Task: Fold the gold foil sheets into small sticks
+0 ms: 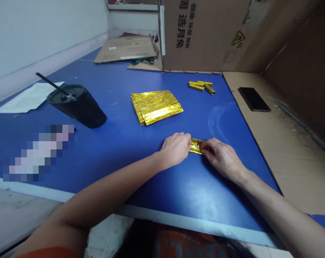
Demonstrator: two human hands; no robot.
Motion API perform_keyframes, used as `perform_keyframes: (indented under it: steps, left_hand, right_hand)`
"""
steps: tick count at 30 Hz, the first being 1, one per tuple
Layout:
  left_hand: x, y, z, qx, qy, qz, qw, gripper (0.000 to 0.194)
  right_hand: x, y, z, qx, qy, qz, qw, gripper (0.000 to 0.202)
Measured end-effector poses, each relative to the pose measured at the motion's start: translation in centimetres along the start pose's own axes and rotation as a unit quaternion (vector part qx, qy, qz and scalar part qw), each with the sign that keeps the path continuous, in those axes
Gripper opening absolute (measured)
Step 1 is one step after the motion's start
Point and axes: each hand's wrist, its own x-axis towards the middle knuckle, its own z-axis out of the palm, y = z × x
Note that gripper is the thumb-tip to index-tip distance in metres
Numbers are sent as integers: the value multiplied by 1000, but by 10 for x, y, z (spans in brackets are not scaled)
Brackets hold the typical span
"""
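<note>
Between my two hands lies a narrow folded piece of gold foil paper [197, 146], low over the blue table. My left hand [176, 148] is closed on its left end, the fingertips curled and partly hidden. At the other end, my right hand [223, 157] pinches the foil between thumb and fingers. Beyond my left hand rests a stack of flat gold foil sheets [159, 105], slightly fanned. Several small folded gold foil bars [200, 86] are heaped loosely at the far right of the table.
A dark tumbler with a straw [78, 105] stands to the left, near a white paper [27, 96]. A blurred patch covers something at the left. A black phone [253, 99] lies on cardboard [280, 143] at the right. Flat cardboard [125, 48] and a large carton [205, 36] stand behind.
</note>
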Motion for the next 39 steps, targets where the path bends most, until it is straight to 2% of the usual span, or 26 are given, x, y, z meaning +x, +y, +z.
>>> perform_keyframes:
  steps: [7,20,24,28,31,35,37,39]
  left_hand:
    - [-1,-1,2,11,2,1,1000,8]
    - [-3,1,-2,53,-4,10,999,9]
    - [-4,0,-1,64,0,15,998,11]
    - [-6,2,-2,89,11,17,996,13]
    - [-9,5,-6,125,30,58,990,14]
    - [-21,12,-10,187,15,158,970,18]
    - [-29,15,-11,215,19,159,963,17]
    - [-36,18,-11,220,22,155,963,30]
  right_hand:
    - [0,0,-1,6,-1,-5,1000,10]
    - [-6,-6,-5,-113,-27,11,993,17]
    - [-10,-9,-5,-173,-14,-13,985,20]
    - [-14,-13,-7,-218,-25,-73,973,23]
    - [-15,-16,-11,-226,-56,-110,966,23]
    - [-15,-24,-16,-235,-86,-105,962,19]
    - [-16,-27,-16,-245,-94,-104,960,20]
    - [-17,-29,-17,-251,-96,-103,958,20]
